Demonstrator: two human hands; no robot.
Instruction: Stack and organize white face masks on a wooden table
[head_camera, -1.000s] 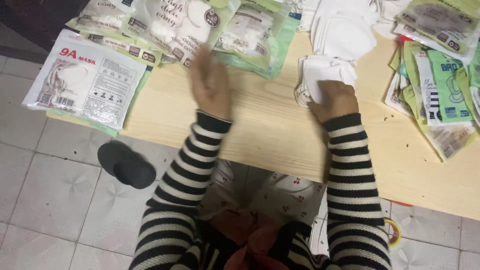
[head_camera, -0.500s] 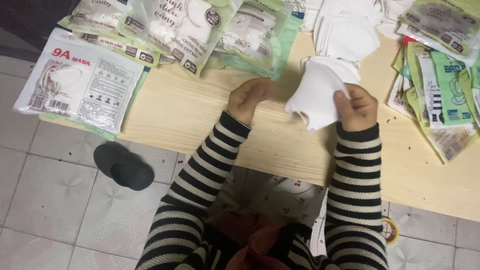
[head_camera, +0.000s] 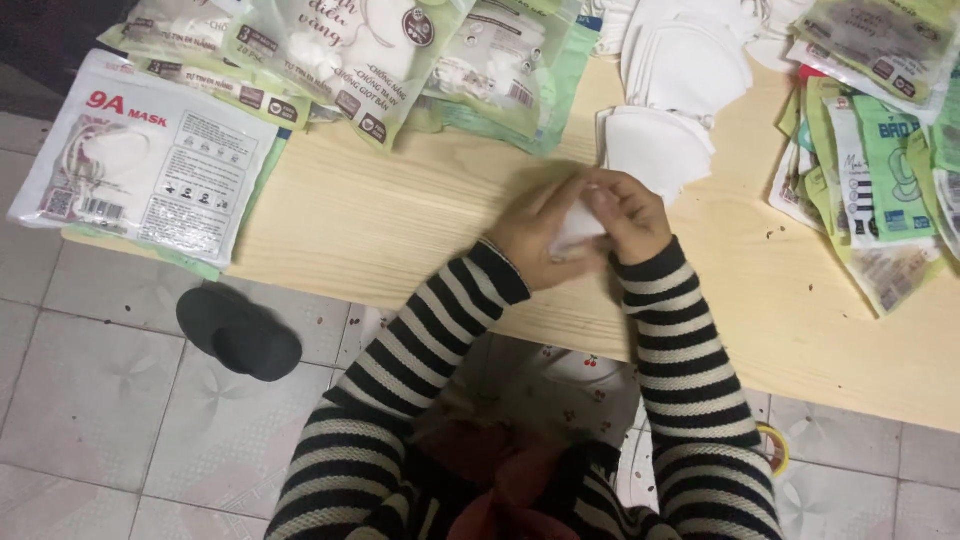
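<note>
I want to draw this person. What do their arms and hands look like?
Both arms wear long, snug knit sleeves with black and white stripes running around them, ending in cuffs at the wrists. The left sleeve and the right sleeve match. The left hand and right hand are bare: no gloves, and no rings or watch that I can see.

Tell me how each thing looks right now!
White mask: folded small, squeezed between both hands.
Left hand: closed on the mask.
Right hand: closed on the mask.
Mask pile: loose, unpacked, stacked.
Big white packet: sealed, flat, hanging over the table edge.
Green packets: flat, overlapping.
Black slipper: on the floor.
</note>
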